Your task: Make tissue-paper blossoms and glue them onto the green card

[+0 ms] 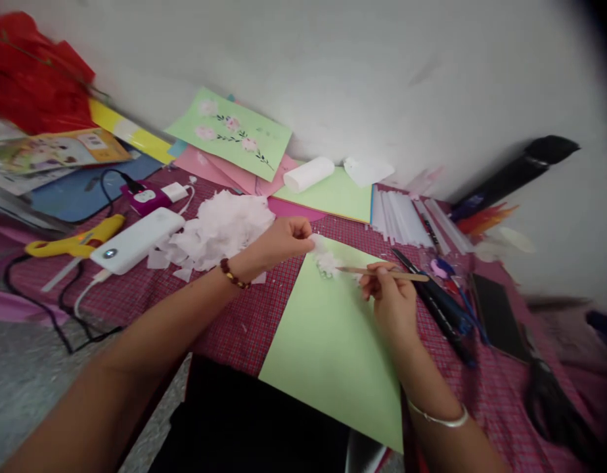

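A light green sheet of paper (333, 348) lies at a slant in front of me, reaching the table's near edge. Near its top sits a cluster of white paper pieces (326, 263). My left hand (290, 238) is closed in a pinch above the sheet's top left edge, with a small white piece of paper (315, 242) at the fingertips. My right hand (389, 295) grips a thin wooden stick (382, 272), whose narrow tip points left at the cluster. Whether the tip touches it I cannot tell. Beside my left hand rises a heap of white paper pieces (229, 223).
A white power bank (138, 242) and a yellow glue gun (79, 242) with cables lie left. Behind are a green sheet with pink flowers (234, 135) and a white roll (309, 175). Glue sticks (399, 217), pens (439, 312) and black scissors (550, 394) lie right.
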{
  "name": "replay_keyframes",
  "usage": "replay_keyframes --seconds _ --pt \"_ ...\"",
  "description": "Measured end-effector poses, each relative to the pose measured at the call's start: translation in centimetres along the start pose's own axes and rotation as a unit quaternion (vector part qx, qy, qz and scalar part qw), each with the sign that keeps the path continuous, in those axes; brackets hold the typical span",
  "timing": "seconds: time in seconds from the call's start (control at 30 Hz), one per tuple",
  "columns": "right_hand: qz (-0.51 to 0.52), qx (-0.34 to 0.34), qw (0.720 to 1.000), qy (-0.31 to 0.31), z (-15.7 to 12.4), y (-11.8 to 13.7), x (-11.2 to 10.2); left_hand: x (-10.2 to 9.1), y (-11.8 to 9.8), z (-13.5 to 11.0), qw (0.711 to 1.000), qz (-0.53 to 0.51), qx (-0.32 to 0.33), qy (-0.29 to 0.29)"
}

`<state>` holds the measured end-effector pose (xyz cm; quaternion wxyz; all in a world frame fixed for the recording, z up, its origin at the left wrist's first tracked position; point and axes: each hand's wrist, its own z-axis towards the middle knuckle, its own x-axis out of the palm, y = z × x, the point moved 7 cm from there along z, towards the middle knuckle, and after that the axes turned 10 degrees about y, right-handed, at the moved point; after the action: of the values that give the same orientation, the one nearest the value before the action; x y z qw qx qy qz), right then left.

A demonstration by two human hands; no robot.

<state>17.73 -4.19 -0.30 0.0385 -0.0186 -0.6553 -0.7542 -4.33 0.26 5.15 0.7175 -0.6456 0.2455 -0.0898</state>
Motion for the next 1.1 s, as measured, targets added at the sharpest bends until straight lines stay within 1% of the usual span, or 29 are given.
replay_keyframes --seconds 0.07,0.13,0.2,0.27,0.33,0.37,0.5,0.6,0.73,0.9,0.97,1.03,1.1 --pt "-0.029 0.018 0.999 0.038 0.0 -0.5 0.8 0.5 1.4 1.1 0.999 -0.029 0.014 -0.009" --pt "-0.050 0.025 0.997 0.057 0.0 -0.8 1.2 1.0 2.8 1.4 0.999 -0.045 0.013 0.007" --pt "-0.065 0.025 0.996 0.061 0.0 -1.0 1.4 1.3 3.9 1.2 0.999 -0.032 -0.004 0.028" --pt "-0.082 0.018 0.995 0.055 0.1 -1.0 1.4 1.3 4.5 0.8 0.999 0.000 -0.025 0.040" --pt "-0.099 0.008 0.994 0.049 0.2 -0.8 1.2 1.4 4.7 0.7 0.997 0.034 -0.036 0.052" --pt "-0.103 0.004 0.994 0.047 0.2 -0.7 1.2 1.5 4.6 0.7 0.997 0.050 -0.031 0.057" --pt "-0.095 0.006 0.995 0.042 0.3 -0.8 1.0 1.9 4.1 1.3 0.989 0.134 0.020 0.067" --pt "-0.086 0.018 0.995 0.041 0.4 -1.2 0.9 2.7 4.2 1.5 0.979 0.178 0.035 0.090" --pt "-0.066 0.029 0.997 0.037 0.6 -1.6 0.8 4.1 4.2 1.6 0.969 0.209 0.052 0.121" --pt "-0.056 0.035 0.998 0.021 0.6 -1.2 0.6 4.7 5.1 2.3 0.969 0.230 0.027 0.090" --pt "-0.057 0.015 0.998 -0.001 0.3 -0.5 0.4 4.7 5.4 2.6 0.972 0.224 0.026 0.072" --pt "-0.060 -0.019 0.998 -0.018 -0.1 0.4 0.2 4.7 5.7 2.8 0.973 0.220 0.032 0.059" --pt "-0.074 -0.042 0.996 -0.004 -0.4 0.7 0.5 4.8 5.9 2.9 0.974 0.215 0.036 0.054"
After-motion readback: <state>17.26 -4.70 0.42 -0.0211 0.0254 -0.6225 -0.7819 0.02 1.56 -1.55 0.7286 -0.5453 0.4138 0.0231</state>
